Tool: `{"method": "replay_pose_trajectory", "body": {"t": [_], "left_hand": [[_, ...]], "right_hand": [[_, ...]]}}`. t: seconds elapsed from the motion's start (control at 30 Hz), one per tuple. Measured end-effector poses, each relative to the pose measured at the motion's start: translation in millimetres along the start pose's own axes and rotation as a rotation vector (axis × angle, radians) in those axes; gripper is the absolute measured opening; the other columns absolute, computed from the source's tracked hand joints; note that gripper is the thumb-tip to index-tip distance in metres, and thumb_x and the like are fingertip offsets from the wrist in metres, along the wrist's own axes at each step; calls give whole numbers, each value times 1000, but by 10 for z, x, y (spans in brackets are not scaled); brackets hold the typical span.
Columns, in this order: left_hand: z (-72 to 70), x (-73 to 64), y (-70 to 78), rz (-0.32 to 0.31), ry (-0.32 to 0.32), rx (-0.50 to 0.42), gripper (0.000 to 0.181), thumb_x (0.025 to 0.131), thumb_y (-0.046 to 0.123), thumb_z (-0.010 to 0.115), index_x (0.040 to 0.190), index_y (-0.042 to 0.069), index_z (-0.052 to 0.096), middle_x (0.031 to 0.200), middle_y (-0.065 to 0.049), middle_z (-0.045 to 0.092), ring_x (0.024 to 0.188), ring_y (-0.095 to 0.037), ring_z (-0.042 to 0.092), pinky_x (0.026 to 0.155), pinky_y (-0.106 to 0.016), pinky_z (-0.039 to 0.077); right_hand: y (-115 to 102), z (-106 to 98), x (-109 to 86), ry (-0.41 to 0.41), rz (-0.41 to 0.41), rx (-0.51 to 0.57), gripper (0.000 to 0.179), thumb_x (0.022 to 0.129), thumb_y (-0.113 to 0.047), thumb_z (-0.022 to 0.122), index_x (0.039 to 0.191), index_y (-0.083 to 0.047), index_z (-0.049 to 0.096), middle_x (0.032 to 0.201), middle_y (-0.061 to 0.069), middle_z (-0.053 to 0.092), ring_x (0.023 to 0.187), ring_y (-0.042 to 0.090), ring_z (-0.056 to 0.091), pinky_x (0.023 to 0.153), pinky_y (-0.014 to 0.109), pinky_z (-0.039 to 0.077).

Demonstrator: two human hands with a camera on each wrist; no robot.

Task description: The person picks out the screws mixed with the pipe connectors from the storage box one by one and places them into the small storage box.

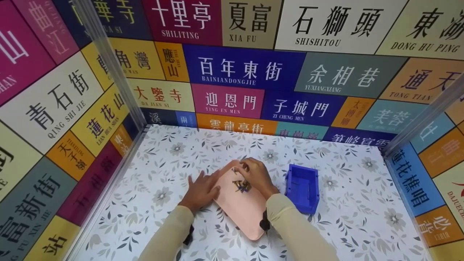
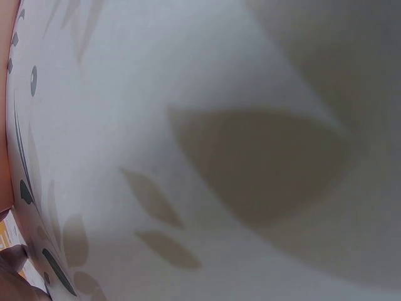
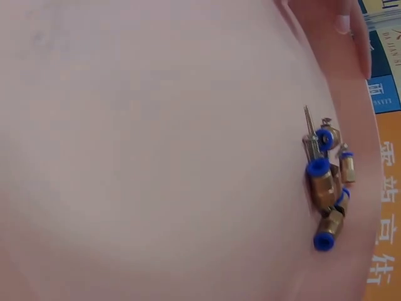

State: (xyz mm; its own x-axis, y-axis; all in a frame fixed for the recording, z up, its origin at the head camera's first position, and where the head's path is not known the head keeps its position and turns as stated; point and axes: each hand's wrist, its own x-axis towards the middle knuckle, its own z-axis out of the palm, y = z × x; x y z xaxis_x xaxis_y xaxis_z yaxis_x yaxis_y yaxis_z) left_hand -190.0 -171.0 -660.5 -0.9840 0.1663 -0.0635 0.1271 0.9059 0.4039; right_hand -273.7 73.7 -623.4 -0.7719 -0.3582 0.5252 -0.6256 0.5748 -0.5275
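Pink, with a raised rim, the shallow tray [image 1: 239, 217] lies at a slant on the table between the two hands, and towards its far end sits a small pile of brass push-in fittings [image 1: 242, 186]. The right wrist view brings out what the head view leaves tiny: blue collars round the fittings' mouths, and thin metal shafts [image 3: 309, 122] among them. The left wrist view is mostly blurred cloth close up, with a sliver of the tray's side and part of a hand at the left edge. The left hand [image 1: 200, 190] is at the tray's left edge, its fingers spread and loosely extended; the right hand [image 1: 258, 175] reaches over the far end with its fingers bent beside a small metallic piece [image 1: 235, 169], and I cannot tell whether they pinch it. An open blue bin [image 1: 303, 168] stands to the right of the tray, with a strip of cloth between them; more cloth spreads left of the left hand and beyond the tray. That white cloth [image 1: 163, 159] carries grey leaves and flowers, and walls of multicoloured place-name panels [image 1: 244, 70] enclose the table on three sides.
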Motion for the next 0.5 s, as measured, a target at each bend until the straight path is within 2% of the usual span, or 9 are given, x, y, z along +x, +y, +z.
{"method": "replay_pose_trajectory", "body": {"t": [0.13,0.23,0.5], "left_hand": [[7,5,3,-16,-23,5,65,103,62,32,163,45,12,163,6,41,158,-38,17,120,-75,2],[3,2,6,-19,-25,-2,66,103,62,32,163,45,13,163,6,40,158,-37,16,120,-75,1],[-2,2,-1,-14,-22,-38,64,103,59,35,162,47,13,164,8,38,159,-38,15,119,-76,-3]], "right_hand": [[-18,120,18,-35,32,-17,23,93,-32,76,103,-11,78,81,2,70,70,13,65,61,27,55],[-13,205,29,-45,25,-30,23,94,-30,75,105,-11,77,81,2,70,70,10,63,62,28,56],[27,409,19,-36,-40,31,12,94,-24,75,100,-13,76,82,3,70,71,19,66,62,32,55]]}}
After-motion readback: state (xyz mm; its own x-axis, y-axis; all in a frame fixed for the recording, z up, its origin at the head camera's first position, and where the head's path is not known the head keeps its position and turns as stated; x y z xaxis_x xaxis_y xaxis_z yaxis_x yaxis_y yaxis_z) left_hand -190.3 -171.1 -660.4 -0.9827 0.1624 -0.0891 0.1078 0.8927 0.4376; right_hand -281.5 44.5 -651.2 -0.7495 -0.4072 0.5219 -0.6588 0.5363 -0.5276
